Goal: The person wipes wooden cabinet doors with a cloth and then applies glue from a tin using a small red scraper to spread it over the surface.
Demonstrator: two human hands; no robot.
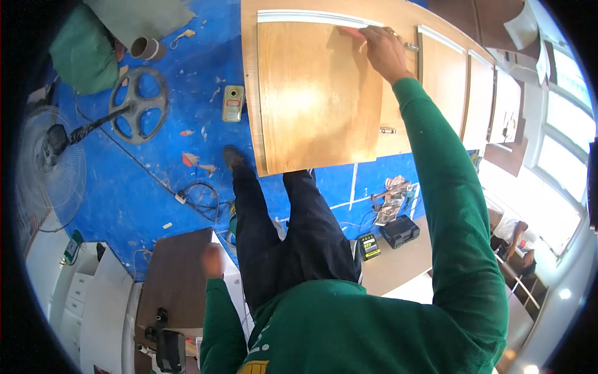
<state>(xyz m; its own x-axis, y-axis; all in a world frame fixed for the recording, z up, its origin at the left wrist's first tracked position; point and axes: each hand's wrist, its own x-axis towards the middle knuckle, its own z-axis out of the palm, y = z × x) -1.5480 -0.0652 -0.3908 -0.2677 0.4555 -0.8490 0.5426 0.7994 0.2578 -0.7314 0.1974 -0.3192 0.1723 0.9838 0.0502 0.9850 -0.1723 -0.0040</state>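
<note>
A light wood cabinet door [317, 100] lies in front of me, hinged along its right side, with a pale strip [317, 17] along its far edge. My right hand [385, 55] is at the far right corner of this door, fingers closed on a flat red piece [352, 32] that touches the wood; its exact kind is not clear. Near that hand is one metal hinge [411, 47], and a second hinge [387, 131] sits closer to me. My left hand [213, 260] hangs low at my left side, above a brown board [180, 268], its fingers smeared by motion.
A standing fan [53, 162] and its round base [138, 106] are on the blue floor at left, with a cable. A phone [233, 103] lies beside the cabinet. A black case [400, 232] and tools are at right. Another person [514, 237] is at far right.
</note>
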